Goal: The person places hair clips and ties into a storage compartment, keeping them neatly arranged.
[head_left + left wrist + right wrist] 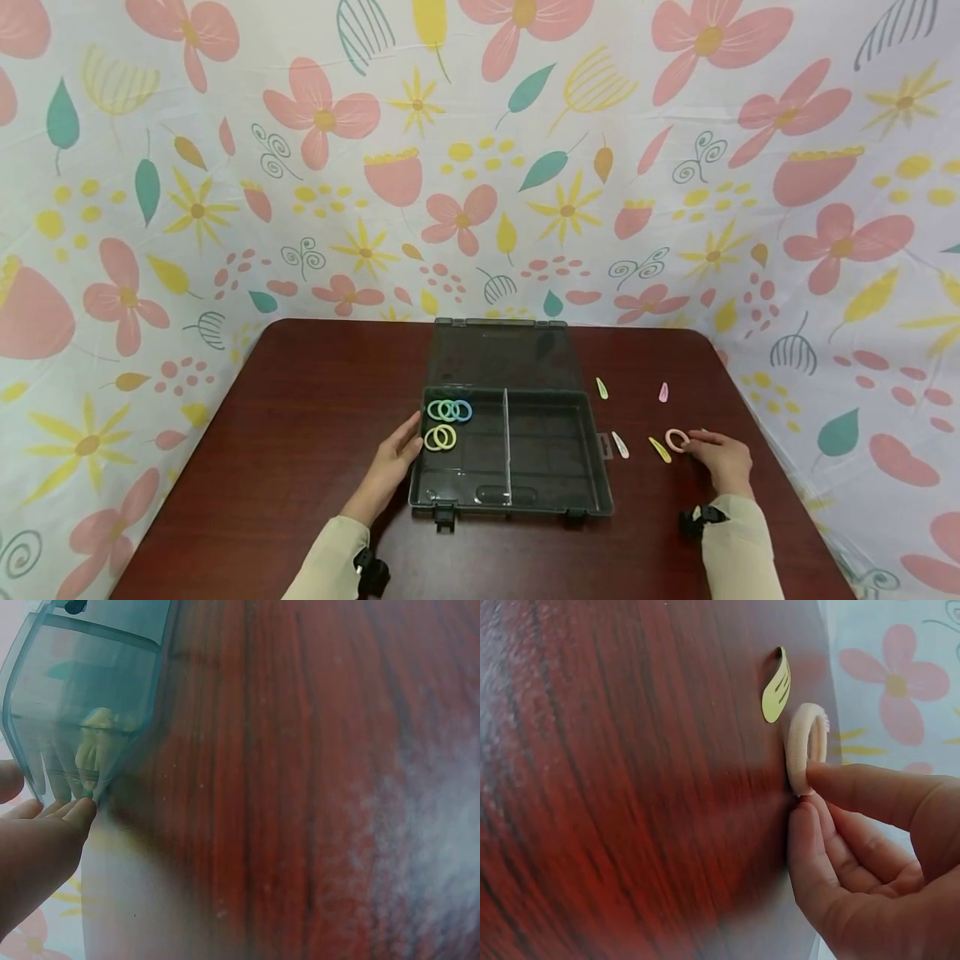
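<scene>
My right hand point(723, 460) pinches a peach hair tie point(677, 441) between thumb and fingertips, low over the table. In the right wrist view the fabric hair tie point(799, 750) stands on edge beside a yellow snap hair clip point(777, 690). With its fingertips, my left hand point(388, 467) touches the left wall of a dark see-through divided box point(465, 492); the left wrist view shows this contact at the box wall point(82, 682). Inside its left compartment lie green and blue hair ties point(463, 410) and yellow hair ties point(440, 437). No items show in the right compartment.
The box's lid point(502, 354) lies folded back behind it, and a clear divider point(507, 450) splits the inside. Right of the box lie a green clip point(602, 388), a pink clip point(663, 392) and a white clip point(620, 445). A flowered cloth point(480, 167) hangs behind the table.
</scene>
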Demonstrator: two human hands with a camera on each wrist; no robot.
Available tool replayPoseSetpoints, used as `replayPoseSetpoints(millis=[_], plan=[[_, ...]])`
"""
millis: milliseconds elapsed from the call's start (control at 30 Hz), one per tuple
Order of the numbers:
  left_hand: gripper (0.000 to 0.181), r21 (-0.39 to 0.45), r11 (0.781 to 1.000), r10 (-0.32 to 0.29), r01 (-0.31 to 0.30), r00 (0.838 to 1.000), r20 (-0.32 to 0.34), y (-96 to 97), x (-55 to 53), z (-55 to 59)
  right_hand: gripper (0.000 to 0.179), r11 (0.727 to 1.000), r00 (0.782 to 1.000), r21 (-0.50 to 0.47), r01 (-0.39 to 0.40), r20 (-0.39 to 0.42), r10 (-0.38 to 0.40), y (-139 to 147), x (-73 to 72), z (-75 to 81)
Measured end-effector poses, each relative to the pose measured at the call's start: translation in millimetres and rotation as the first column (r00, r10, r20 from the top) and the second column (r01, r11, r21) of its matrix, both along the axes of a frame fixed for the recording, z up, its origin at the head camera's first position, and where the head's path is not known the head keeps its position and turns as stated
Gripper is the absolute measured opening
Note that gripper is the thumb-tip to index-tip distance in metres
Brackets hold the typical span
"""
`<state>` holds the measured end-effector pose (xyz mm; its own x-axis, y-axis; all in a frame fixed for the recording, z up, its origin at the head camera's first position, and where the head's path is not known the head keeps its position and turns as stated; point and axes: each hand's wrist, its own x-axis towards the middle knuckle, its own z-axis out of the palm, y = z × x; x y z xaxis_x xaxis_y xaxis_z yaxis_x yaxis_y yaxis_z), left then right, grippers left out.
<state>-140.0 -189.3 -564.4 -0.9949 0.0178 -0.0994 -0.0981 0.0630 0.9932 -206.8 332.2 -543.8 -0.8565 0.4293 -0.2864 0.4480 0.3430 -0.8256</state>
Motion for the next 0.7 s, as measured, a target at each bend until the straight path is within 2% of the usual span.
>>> replayPoseSetpoints(millis=[133,233,367,500,700], plan=[[0.053,0.002,1.0,-0.005,0.005,1.0,-0.025,-0.7,-1.2,-3.2,0.015,0.999,0.999,-0.023,0.036,0.018,-0.036,0.2,-1.8,-0.4],[0.053,0.005,1.0,-0.002,0.003,1.0,-0.022,-0.6,-2.2,-4.3,0.01,0.998,0.999,-0.051,0.046,0.021,-0.045,0.4,-2.3,-2.0],[0.053,-0.001,1.0,-0.002,0.002,1.0,-0.016,0.0,-2.2,-3.1,0.01,0.992,0.998,-0.107,0.064,-0.001,-0.065,-1.2,-1.4,-3.5],[0.052,-0.007,1.0,-0.001,0.001,1.0,-0.012,0.3,-1.3,-2.2,0.01,0.974,0.995,-0.211,0.078,-0.051,-0.091,-3.5,-0.4,-3.2],[0.053,-0.016,1.0,0.004,-0.004,1.0,-0.012,0.1,-1.1,-3.3,0.018,0.938,0.989,-0.342,0.061,-0.108,-0.104,-16.2,0.8,9.6]])
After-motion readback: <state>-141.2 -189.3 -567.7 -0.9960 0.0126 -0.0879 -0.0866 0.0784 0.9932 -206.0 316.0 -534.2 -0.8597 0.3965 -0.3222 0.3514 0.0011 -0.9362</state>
